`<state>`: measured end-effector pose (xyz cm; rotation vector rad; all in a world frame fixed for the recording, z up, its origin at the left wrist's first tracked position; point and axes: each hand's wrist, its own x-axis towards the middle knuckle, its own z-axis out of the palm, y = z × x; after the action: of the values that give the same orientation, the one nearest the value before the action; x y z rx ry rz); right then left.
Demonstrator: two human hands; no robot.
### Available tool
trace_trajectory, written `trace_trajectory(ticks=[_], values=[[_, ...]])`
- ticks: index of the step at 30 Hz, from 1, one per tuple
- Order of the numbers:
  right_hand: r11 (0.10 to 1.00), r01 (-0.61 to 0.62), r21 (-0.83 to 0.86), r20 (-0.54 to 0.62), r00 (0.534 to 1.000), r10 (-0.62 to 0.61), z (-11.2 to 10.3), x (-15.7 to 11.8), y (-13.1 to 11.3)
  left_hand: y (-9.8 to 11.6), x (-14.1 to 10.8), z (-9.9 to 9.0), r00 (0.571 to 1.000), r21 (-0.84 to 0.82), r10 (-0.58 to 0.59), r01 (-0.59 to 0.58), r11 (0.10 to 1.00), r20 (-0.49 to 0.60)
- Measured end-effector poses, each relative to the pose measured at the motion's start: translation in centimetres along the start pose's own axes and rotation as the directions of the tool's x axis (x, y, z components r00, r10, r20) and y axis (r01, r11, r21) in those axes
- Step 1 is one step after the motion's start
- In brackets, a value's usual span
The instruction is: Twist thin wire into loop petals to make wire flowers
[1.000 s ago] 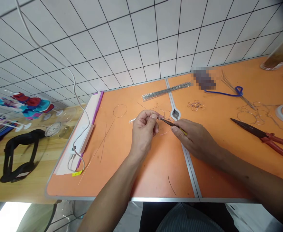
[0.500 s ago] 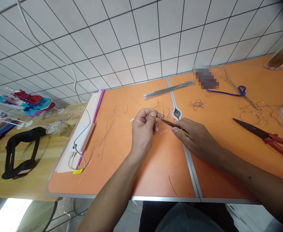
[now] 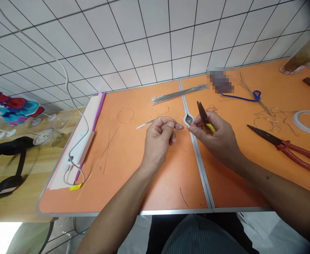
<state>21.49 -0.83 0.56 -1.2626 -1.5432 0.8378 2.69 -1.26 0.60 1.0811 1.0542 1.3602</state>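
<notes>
As the left hand (image 3: 158,146) pinches looped wire (image 3: 179,126), the right hand (image 3: 215,135) grips yellow-handled pliers (image 3: 204,118).

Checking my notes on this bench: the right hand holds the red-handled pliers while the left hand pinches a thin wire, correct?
No: the right hand holds small yellow-handled pliers, as the head view shows. The red-handled pliers lie on the table. The left hand does pinch a thin wire.

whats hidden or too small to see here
Head view:
small wire piece in the left hand: fingers hide it, too small
yellow-handled pliers: right hand covers the handles
object by the blue cord: pixelated
glass jar: cut off by the right edge
</notes>
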Motion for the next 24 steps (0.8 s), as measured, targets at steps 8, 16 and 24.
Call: trace_trajectory(ticks=[8, 16, 24], values=[[0.999, -0.026, 0.03, 0.189, 0.982, 0.02, -1.1, 1.0, 0.7, -0.1, 0.3, -0.2, 0.999, 0.002, -0.041, 0.041, 0.999, -0.008], [0.996, -0.072, 0.062, 0.231, 0.971, 0.056, -1.1, 1.2, 0.9, -0.4, 0.3, -0.4, 0.998, 0.003, -0.056, 0.056, 0.998, -0.009], [0.978, 0.108, -0.178, 0.059, 0.993, -0.099, -1.2, 0.4, -0.1, -0.3, 0.6, -0.6, 0.999, -0.011, -0.009, 0.009, 1.0, -0.052]])
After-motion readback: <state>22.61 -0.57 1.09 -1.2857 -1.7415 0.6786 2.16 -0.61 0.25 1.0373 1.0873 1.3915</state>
